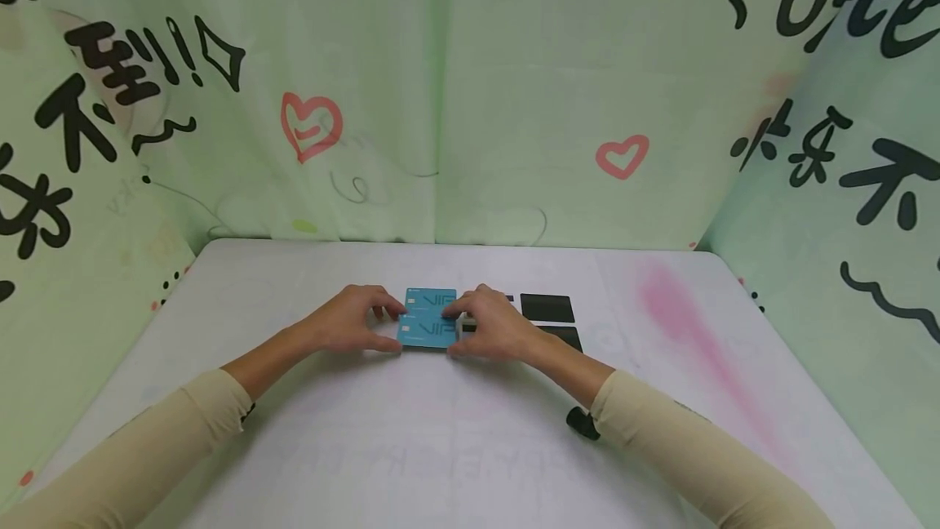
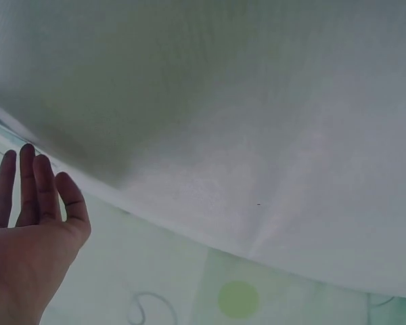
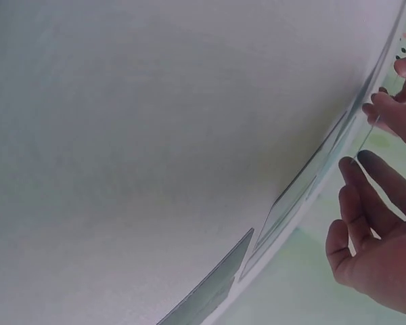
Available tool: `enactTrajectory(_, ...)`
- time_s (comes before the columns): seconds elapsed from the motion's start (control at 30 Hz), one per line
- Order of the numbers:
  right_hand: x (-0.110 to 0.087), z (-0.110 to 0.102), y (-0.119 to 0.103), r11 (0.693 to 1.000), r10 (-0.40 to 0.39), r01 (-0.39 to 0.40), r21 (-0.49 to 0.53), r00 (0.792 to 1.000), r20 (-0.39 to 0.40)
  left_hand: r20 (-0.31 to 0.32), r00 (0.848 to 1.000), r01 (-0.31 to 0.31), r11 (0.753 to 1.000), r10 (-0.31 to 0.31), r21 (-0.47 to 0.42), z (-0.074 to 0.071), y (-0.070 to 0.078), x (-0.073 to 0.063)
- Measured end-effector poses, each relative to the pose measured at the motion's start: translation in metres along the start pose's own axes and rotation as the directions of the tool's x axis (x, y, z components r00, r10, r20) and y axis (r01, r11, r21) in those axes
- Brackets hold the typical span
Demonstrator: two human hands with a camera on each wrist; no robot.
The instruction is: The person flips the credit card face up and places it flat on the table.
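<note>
Two blue cards lie one above the other in the middle of the head view. The nearer blue VIP card (image 1: 426,335) overlaps the lower edge of the farther blue VIP card (image 1: 428,296). My left hand (image 1: 351,319) holds the nearer card at its left side, forefinger near the upper corner, thumb at the lower corner. On the opposite side my right hand (image 1: 495,325) grips it by the right edge. In the right wrist view, this card appears as a thin edge between the fingertips of both hands. A partly hidden grey-white card (image 1: 466,325) shows beneath the right fingers.
To the right lie a black card (image 1: 547,308) and a second black card (image 1: 565,337), partly behind the right wrist. The white tabletop (image 1: 411,447) has a pink smear at right. Printed cloth walls (image 1: 514,104) enclose the back and sides.
</note>
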State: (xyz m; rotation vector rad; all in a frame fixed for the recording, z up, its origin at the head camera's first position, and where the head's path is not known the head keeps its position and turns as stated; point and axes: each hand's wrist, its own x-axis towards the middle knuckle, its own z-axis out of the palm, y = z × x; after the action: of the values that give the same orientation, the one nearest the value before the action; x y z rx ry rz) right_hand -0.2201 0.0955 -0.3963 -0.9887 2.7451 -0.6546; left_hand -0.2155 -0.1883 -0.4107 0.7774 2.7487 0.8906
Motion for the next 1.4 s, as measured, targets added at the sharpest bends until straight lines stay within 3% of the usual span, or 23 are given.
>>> enactTrajectory(0.37, 0.0012, 0.0016, -0.0007, 1.0, -0.006, 0.006, -0.028, 1.0, -0.004, 0.019, 1.0, 0.004, 0.999, -0.005, 0.042, 0.0014, 0.0044, 0.0045)
enactTrajectory(0.6, 0.0035, 0.0018, -0.0027, 0.996, -0.025, 0.028, -0.085, 0.999, 0.027, 0.021, 0.998, 0.055, 0.997, -0.056, 0.06, 0.0035, 0.0074, 0.0035)
enactTrajectory(0.97, 0.006, 0.0025, -0.0036, 0.989, -0.037, 0.041, -0.139, 0.999, 0.029, 0.008, 0.998, 0.065, 0.995, -0.066, 0.078, 0.0054, 0.0091, 0.0048)
enactTrajectory(1.4, 0.0066, 0.0044, -0.0021, 0.989, -0.055, 0.057, -0.139, 0.998, 0.019, 0.004, 0.997, 0.079, 0.994, -0.08, 0.079, 0.0068, 0.0104, 0.0042)
